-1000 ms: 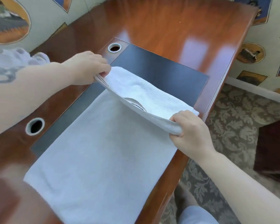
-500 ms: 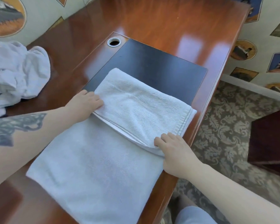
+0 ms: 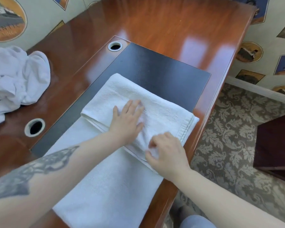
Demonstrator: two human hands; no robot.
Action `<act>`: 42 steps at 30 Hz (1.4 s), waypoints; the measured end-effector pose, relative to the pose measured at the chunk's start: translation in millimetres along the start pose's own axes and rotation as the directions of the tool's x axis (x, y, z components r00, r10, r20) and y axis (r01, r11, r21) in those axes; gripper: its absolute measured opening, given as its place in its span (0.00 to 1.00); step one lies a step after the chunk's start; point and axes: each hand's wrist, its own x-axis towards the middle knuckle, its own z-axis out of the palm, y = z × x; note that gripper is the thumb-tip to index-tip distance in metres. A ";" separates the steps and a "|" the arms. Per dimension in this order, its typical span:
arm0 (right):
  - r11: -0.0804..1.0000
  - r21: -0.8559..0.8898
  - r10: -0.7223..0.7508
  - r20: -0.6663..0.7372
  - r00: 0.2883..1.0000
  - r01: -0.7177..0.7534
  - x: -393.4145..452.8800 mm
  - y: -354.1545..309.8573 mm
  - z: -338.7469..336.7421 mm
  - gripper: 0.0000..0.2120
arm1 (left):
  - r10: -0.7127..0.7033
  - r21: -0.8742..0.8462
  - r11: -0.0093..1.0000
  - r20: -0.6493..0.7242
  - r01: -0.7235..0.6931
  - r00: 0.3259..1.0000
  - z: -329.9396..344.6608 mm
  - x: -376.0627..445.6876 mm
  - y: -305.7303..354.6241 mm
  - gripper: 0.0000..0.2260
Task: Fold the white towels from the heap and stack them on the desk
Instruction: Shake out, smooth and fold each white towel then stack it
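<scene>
- Clearly soft and light, the towel (image 3: 115, 170) lies mid-frame on the desk (image 3: 155, 22), far end folded over.
- Left hand (image 3: 127, 119) presses flat, fingers spread; right hand (image 3: 167, 153) pinches the fold's edge.
- Best gripped at corners; heap (image 3: 15, 79) sits at the left.

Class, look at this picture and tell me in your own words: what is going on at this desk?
A person is folding a white towel on a wooden desk. Its far end is already turned back over the rest. The left hand lies flat on that folded part, fingers straight, pressing it down. The right hand sits at the fold's near edge with fingers curled, seemingly pinching the cloth. A heap of unfolded towels waits on the left. No finished stack is in view.
</scene>
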 end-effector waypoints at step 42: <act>0.983 -0.177 0.007 -0.222 0.975 -0.047 17.0 12.5 -84.9 0.11 | 0.346 0.369 0.904 -0.341 -0.215 0.874 -109.4 -1.1 -79.0 0.15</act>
